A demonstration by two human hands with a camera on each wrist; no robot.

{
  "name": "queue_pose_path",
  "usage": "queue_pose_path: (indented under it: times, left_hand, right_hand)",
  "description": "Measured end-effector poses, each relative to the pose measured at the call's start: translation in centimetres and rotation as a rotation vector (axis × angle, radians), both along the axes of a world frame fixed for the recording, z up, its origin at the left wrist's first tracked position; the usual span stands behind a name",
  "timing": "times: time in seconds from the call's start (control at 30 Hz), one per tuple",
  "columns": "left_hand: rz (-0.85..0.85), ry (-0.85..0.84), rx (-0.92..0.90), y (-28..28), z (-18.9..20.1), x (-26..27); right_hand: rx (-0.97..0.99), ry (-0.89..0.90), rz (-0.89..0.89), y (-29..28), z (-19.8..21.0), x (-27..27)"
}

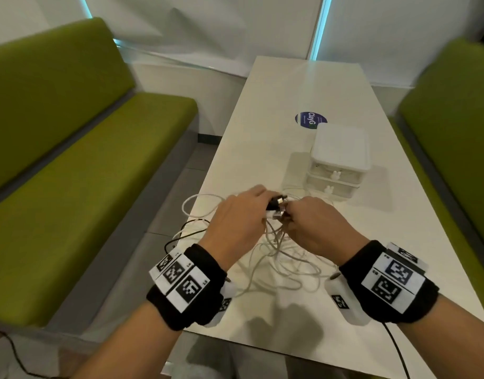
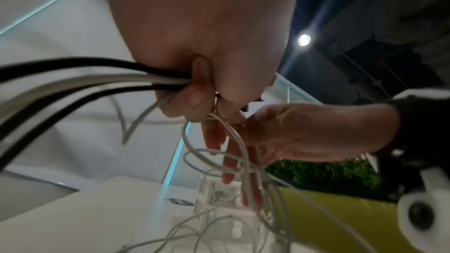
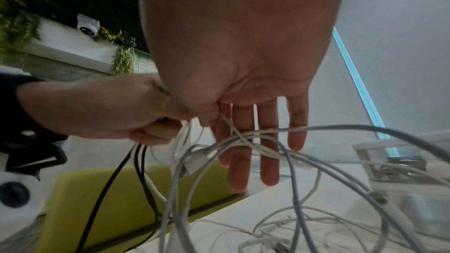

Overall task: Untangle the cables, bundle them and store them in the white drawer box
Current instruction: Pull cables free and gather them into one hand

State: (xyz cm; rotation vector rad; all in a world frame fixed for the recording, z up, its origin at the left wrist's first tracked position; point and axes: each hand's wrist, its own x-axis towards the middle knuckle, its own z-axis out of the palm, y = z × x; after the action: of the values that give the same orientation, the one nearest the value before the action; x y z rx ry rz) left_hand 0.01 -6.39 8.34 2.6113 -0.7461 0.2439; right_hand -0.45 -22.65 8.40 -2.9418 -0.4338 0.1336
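Both hands meet above the white table (image 1: pixel 295 86), holding up cable ends. My left hand (image 1: pixel 242 214) is a fist round a bunch of black and white cables (image 2: pixel 136 80), their plugs (image 1: pixel 276 207) sticking out toward the right hand. My right hand (image 1: pixel 313 222) pinches a thin white cable (image 3: pixel 225 120) between thumb and forefinger, its other fingers (image 3: pixel 268 151) straight. A loose tangle of white cables (image 1: pixel 282 261) hangs from the hands onto the table. The white drawer box (image 1: pixel 340 157) stands just beyond the hands, both drawers pushed in.
Green benches (image 1: pixel 79 170) run along both sides of the table. A black cable (image 1: pixel 184 232) and white loops hang over the table's left edge. A round blue sticker (image 1: pixel 308 119) lies behind the box. A thin black wire trails from the right wristband.
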Motion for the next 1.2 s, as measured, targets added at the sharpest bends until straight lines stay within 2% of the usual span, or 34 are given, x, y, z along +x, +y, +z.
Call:
queue_pose_path:
  times: [0.07,0.13,0.27,0.43,0.53,0.63,0.73,0.9,1.03,1.13,1.2]
  left_hand:
    - [0.044,0.039,0.153,-0.1,-0.5,0.0]
    - [0.052,0.034,0.151,0.1,-0.4,-0.1]
    - [0.065,-0.034,-0.023,0.6,0.8,0.1]
    - [0.164,-0.026,-0.522,1.6,3.4,0.4]
    - [0.244,-0.073,-0.661,3.4,3.6,1.9]
    - [0.293,-0.096,-0.744,4.8,2.8,2.5]
    - [0.335,-0.113,-0.809,5.7,2.4,2.4]
    - [0.416,-0.133,-0.845,7.4,1.7,3.0]
    - [0.44,-0.194,-0.906,8.5,1.6,2.9]
    - [0.558,-0.2,-1.015,10.3,1.9,4.0]
    - [0.591,-0.163,-0.965,11.0,1.6,4.4]
  right_hand:
    - [-0.044,0.004,0.0,-0.1,0.1,-0.5]
    - [-0.016,0.009,-0.016,-0.3,0.0,-0.6]
    - [0.032,-0.104,-0.004,-0.4,-0.8,-0.1]
    - [0.148,-0.161,-0.081,-1.5,-0.9,0.8]
    - [0.264,-0.201,-0.131,-2.4,-0.6,0.7]
    - [0.278,-0.207,-0.154,-2.6,-0.4,0.8]
    - [0.221,-0.141,-0.18,-2.7,-1.0,1.1]
    - [0.33,-0.088,-0.227,-3.5,-1.9,0.9]
    - [0.399,-0.18,-0.342,-4.3,-1.7,0.8]
    - [0.356,-0.328,-0.448,-6.0,-1.0,1.0]
    - [0.292,-0.391,-0.471,-6.9,-0.5,1.2]
